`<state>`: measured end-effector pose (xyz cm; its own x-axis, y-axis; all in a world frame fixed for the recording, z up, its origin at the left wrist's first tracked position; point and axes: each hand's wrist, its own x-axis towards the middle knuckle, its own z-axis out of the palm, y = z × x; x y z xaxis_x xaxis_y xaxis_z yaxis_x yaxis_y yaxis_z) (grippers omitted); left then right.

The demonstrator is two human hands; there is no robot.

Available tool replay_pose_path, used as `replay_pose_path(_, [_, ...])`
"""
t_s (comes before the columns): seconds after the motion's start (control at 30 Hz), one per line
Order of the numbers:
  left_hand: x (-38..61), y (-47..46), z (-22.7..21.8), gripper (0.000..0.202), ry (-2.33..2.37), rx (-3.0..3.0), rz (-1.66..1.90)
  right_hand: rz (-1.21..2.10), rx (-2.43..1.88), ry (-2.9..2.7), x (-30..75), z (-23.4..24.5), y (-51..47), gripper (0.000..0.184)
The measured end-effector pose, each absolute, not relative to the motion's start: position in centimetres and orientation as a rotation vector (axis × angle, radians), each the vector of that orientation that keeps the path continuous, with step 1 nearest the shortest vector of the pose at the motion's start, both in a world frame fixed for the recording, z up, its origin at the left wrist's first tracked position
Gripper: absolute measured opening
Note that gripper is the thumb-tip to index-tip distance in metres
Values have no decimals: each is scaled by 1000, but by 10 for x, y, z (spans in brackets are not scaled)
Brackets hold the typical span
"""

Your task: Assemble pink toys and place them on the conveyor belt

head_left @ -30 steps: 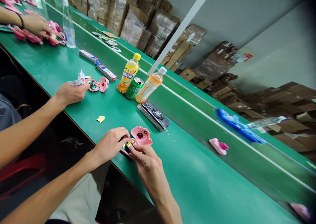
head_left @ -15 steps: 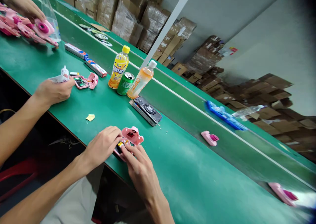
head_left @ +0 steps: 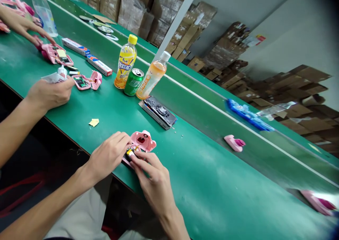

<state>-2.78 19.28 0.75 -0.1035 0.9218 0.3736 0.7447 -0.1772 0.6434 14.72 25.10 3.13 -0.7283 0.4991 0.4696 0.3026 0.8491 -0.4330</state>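
Note:
An opened pink toy-camera case lies near the front edge of the table, its lid folded back. Inside its lower half a small battery with yellow tape shows between my fingers. From the left, my left hand grips the case, with its fingertips at the inner parts. On the other side, my right hand has thumb and fingers closed on the case's right side, by the battery. The fingers of both hands cover much of the lower half.
At left a co-worker's hand holds a white tube beside another open pink case. A further hand touches a pink case. Bottles, a green can and a black boxed item stand ahead; pink cases lie right.
At upper left, a co-worker's hand has moved from the pink pile to an open pink case nearer the tube. My hands stay at the case, fingers shifting slightly. The view has shifted a little.

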Motion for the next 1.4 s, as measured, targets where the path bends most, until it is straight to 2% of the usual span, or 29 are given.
replay_pose_path(0.23, [-28,192,12,25,1841,1854,1173,164,-500,-2593,152,33,248,30])
replay_pose_path(0.33, [-38,184,18,14,1676,1824,1126,26,-432,-2684,155,33,244,36])
replay_pose_path(0.47, [-54,172,18,35,1526,1978,959,-110,-480,-2627,158,27,238,41])
replay_pose_path(0.57, [-57,169,14,29,1502,2102,964,-123,-519,-2581,158,21,238,45])
replay_pose_path(0.7, [-53,170,11,26,1552,2161,1010,-26,-549,-2477,155,16,240,33])
replay_pose_path(0.9, [-49,173,-1,24,1580,2165,1042,-90,-621,-2226,162,14,224,11])
replay_pose_path(0.97, [-46,172,-6,26,1610,2172,1049,-30,-643,-2171,168,21,232,9])
replay_pose_path(1.0, [-45,172,-8,28,1636,2178,1052,28,-730,-2159,169,29,242,16])
replay_pose_path(1.07, [-41,171,-8,30,1703,2195,1046,191,-1099,-2286,159,52,274,42])
replay_pose_path(1.13, [-38,170,-5,29,1758,2214,1004,451,-1633,-2667,135,80,314,64])
replay_pose_path(1.27, [-33,172,7,34,1844,2171,879,869,-1803,-3111,75,118,376,62])
replay_pose_path(1.4, [-29,171,14,24,1841,2041,899,929,-1828,-3394,39,125,383,61])
